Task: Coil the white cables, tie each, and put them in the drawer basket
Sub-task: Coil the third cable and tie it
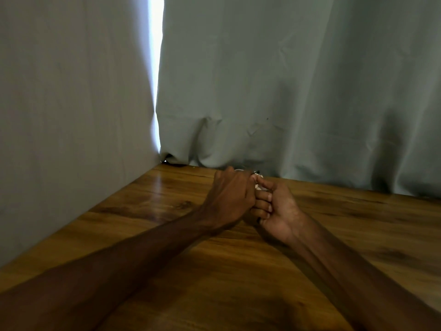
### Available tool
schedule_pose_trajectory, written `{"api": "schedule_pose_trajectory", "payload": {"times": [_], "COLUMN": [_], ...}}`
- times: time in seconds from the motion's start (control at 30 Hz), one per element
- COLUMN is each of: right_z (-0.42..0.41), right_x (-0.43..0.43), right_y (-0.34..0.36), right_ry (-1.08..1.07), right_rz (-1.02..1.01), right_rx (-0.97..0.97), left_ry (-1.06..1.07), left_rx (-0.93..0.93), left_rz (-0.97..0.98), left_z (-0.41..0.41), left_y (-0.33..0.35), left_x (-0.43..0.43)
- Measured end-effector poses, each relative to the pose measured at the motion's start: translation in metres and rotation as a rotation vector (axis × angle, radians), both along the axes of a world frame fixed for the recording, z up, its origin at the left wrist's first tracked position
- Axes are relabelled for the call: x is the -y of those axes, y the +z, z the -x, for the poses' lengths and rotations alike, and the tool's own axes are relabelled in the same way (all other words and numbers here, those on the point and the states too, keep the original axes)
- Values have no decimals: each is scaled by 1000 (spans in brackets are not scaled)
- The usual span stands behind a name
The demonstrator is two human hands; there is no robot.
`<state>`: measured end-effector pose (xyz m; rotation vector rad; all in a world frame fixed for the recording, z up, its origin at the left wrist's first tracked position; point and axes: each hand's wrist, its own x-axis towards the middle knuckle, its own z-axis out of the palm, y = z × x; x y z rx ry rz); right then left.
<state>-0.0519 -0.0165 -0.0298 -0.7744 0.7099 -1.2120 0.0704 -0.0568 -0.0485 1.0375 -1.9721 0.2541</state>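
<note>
Both my hands meet over the far middle of the wooden table [167, 247]. My left hand [230, 197] is curled, its back toward me, gripping a white cable [259, 185] of which only small white bits show between the fingers. My right hand [276, 206] faces it with fingers curled and touching the left hand, pinching the same white cable near the top. A small dark tip [256, 172], perhaps a tie or plug, sticks out just behind the hands. Most of the cable is hidden inside the hands. No drawer basket is in view.
Grey curtains [286, 91] hang along the table's far edge and left side, with a bright gap [156, 68] between them. The curtain hem bunches on the tabletop just behind my hands. Bare wood stretches toward me and to the right.
</note>
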Motion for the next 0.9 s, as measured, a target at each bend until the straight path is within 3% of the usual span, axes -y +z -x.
{"api": "schedule_pose_trajectory", "payload": {"times": [0.17, 0.4, 0.57, 0.67, 0.73, 0.9], "right_z": [1, -9, -13, -6, 0, 3], "right_x": [0, -12, -26, -22, -20, -17], "right_y": [0, -11, -10, 0, 7, 22], "right_ry": [-29, -32, -52, -285, -335, -51], "right_rz": [26, 163, 561, 838, 869, 553], "right_rx": [-183, -732, -1089, -1366, -1232, -555], "left_ry": [95, 90, 122, 90, 52, -54], "left_rx": [37, -94, -7, 10, 25, 17], "left_rz": [16, -109, -102, -167, -181, -210], "left_z": [-6, -35, -35, -42, -48, -52], "left_y": [0, 4, 2, 3, 3, 6], "left_x": [7, 28, 26, 26, 26, 22]}}
